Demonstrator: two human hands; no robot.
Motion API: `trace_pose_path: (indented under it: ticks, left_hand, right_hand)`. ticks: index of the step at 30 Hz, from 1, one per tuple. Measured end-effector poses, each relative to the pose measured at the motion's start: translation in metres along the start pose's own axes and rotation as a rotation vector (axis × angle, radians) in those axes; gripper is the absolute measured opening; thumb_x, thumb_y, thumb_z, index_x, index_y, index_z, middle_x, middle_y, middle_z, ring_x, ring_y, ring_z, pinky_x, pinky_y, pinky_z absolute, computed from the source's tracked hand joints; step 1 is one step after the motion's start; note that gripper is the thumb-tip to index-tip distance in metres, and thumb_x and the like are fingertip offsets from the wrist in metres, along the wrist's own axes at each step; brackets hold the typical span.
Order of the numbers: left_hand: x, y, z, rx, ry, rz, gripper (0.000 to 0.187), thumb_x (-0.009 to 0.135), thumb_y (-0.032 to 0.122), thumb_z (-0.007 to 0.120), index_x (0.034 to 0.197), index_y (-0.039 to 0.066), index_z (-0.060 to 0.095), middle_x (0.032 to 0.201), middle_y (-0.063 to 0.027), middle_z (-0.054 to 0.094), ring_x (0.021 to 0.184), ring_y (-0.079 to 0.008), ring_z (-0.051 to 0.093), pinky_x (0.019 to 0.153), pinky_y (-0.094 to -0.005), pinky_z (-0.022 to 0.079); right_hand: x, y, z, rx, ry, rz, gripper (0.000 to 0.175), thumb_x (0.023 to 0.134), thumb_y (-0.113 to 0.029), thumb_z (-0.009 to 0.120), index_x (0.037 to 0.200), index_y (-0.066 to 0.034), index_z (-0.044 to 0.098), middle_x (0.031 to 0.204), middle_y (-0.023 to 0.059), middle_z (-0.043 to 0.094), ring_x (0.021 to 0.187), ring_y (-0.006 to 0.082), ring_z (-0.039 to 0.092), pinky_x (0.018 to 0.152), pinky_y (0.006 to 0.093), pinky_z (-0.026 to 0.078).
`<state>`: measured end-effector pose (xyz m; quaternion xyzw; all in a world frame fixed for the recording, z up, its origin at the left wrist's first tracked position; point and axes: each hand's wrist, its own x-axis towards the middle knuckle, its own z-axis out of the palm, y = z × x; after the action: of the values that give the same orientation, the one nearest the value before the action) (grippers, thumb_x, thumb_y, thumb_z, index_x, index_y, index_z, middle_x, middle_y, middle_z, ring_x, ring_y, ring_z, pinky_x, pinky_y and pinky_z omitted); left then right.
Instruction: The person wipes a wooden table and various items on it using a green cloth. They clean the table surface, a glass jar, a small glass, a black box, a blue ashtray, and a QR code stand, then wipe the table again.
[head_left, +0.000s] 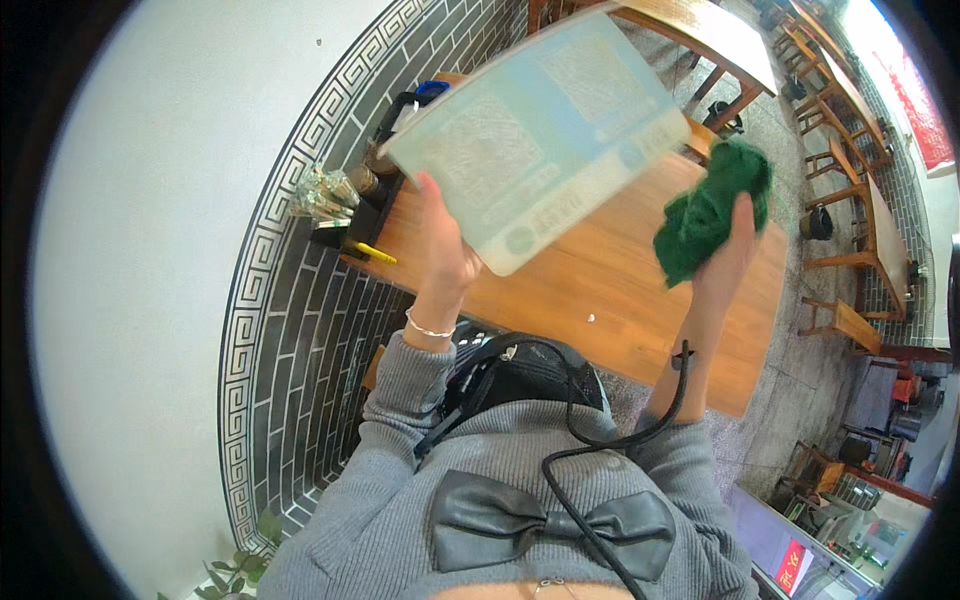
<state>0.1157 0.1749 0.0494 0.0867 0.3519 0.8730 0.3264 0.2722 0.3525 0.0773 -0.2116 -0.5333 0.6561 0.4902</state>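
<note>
My left hand (446, 244) grips the lower left corner of a flat, pale blue-green sign board (540, 142), its thumb on the face. The board is tilted and blurred, bears printed square codes and writing, and is held above the wooden table (630, 277). To the right of the board, my right hand (727, 247) holds a bunched green cloth (712, 202) over the table's right part, apart from the board. A small white scrap (591, 318) lies on the tabletop near its front edge.
Against the brick-patterned wall (300, 337), a black holder (367, 217) contains wrapped chopsticks (324, 193); a yellow pen-like item (375, 253) lies beside it. Another table (697, 30) stands beyond. Several tables and benches (844, 322) line the right side. A black cord hangs over my right forearm.
</note>
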Motion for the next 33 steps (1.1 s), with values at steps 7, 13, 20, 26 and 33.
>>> trace_pose_path:
  ticks: [7,13,20,26,33]
  left_hand:
    - [0.024,-0.053,-0.021,0.157,-0.067,0.114,0.064,0.091,0.055,0.034,0.125,0.001,0.038,0.116,-0.0109,0.051,0.105,-0.0191,0.052,0.086,-0.0355,0.047]
    - [0.005,-0.047,-0.01,0.271,0.14,0.14,0.056,0.094,0.05,0.034,0.124,0.003,0.04,0.114,-0.0089,0.051,0.102,-0.0184,0.052,0.085,-0.0328,0.046]
    - [0.003,-0.047,-0.009,0.581,0.041,0.236,0.053,0.097,0.043,0.031,0.124,-0.001,0.041,0.117,-0.0087,0.049,0.102,-0.0153,0.05,0.088,-0.0282,0.041]
    - [-0.001,-0.042,-0.002,0.56,0.063,0.015,0.048,0.097,0.042,0.034,0.121,0.001,0.045,0.112,-0.0058,0.051,0.099,-0.0115,0.049,0.084,-0.0256,0.042]
    - [-0.007,-0.054,-0.021,0.6,0.012,0.036,0.047,0.097,0.041,0.035,0.115,0.0,0.05,0.106,-0.0062,0.055,0.093,-0.0105,0.052,0.079,-0.0257,0.044]
  right_hand:
    - [-0.023,0.063,0.076,-0.945,-0.259,-0.504,0.023,0.068,-0.022,0.066,0.084,-0.0076,0.061,0.086,0.008,0.063,0.075,0.0257,0.063,0.064,0.0343,0.05]
    - [-0.014,0.07,0.084,-0.874,-0.279,-0.51,0.018,0.065,-0.018,0.068,0.079,-0.0095,0.061,0.074,0.0053,0.06,0.065,0.0248,0.059,0.057,0.0343,0.047]
    - [-0.021,0.071,0.085,-0.677,-0.258,-0.435,0.025,0.068,-0.016,0.066,0.091,-0.004,0.067,0.074,0.0106,0.06,0.068,0.0282,0.059,0.065,0.0326,0.047]
    - [-0.012,0.05,0.083,-0.985,-0.364,-0.283,0.028,0.066,-0.018,0.066,0.092,-0.0077,0.068,0.078,0.0061,0.059,0.07,0.0266,0.06,0.061,0.0339,0.047]
    - [-0.027,0.056,0.07,-1.061,-0.291,-0.27,0.026,0.068,-0.021,0.066,0.093,-0.0138,0.068,0.078,0.0013,0.058,0.066,0.0233,0.059,0.059,0.0332,0.046]
